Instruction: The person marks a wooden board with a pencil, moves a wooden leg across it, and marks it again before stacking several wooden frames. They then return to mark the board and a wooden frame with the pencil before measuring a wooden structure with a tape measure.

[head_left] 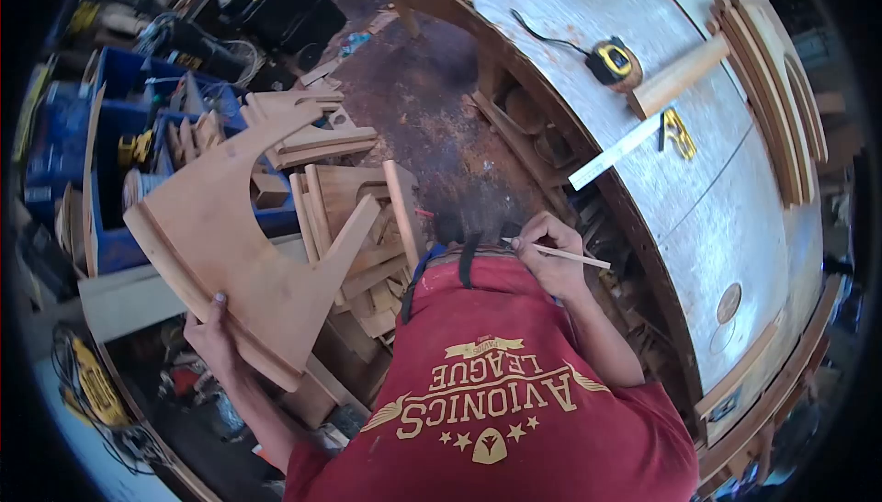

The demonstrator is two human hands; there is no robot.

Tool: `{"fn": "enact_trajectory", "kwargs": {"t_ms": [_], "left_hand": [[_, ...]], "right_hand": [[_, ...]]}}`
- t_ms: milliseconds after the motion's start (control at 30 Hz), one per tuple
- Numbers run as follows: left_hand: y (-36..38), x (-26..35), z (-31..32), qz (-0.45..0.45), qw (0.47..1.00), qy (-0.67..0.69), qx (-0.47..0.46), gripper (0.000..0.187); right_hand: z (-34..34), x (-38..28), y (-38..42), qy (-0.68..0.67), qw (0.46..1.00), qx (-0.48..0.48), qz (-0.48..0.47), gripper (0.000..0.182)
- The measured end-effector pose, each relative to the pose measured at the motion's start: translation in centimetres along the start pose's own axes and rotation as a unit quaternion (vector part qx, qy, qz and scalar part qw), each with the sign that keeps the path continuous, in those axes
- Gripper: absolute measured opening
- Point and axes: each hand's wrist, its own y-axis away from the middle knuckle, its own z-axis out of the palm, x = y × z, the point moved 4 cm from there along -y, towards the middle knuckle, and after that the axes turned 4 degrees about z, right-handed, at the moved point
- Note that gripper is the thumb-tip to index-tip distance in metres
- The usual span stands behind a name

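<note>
A large curved wooden panel (234,226) is tilted at the left, with a thick strip along its lower edge. My left hand (217,337) grips that edge, thumb on top and the other fingers hidden beneath the wood. Close to my waist, my right hand (548,249) is closed around a thin, pale wooden stick (574,255), like a pencil. A small dark item (511,232) is by its fingertips, too small to make out. Between the hands and just beyond the panel stand stacked wooden pieces (354,190).
The workbench (707,199) on the right bears a tape measure (613,62), a square (620,148), a yellow clamp (680,134), a wooden block (680,78) and curved strips (767,89). Blue bins (110,167) stand at the left, a power tool (96,390) lower left.
</note>
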Motion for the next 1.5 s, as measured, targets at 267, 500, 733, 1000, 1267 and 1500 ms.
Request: {"fn": "enact_trajectory", "kwargs": {"t_ms": [267,500,733,1000,1267,1500], "left_hand": [[-3.9,-9.1,9.6,-0.006,0.991,-0.088,-0.097,0.021],[-5.0,-23.2,20.5,-0.083,0.983,-0.047,-0.158,0.021],[-5.1,-35.6,28.0,-0.177,0.972,-0.008,-0.154,0.035],[-4.5,-38.8,32.3,-0.168,0.975,-0.046,-0.137,0.037],[-6.3,-37.5,33.7,-0.104,0.964,-0.210,-0.129,0.046],[-4.2,-36.4,32.1,0.111,0.957,-0.214,-0.161,0.046]], "right_hand": [[-2.8,8.8,3.9,0.013,0.990,0.108,0.085,0.016],[-3.4,11.5,8.8,0.153,0.965,0.129,0.170,0.015],[-4.8,14.2,16.5,0.242,0.894,0.137,0.352,0.010],[-2.0,14.6,21.0,0.277,0.846,0.122,0.439,0.010],[0.0,15.2,21.3,0.321,0.806,0.098,0.487,0.018],[0.3,18.9,22.7,0.309,0.823,0.088,0.468,0.015]]}}
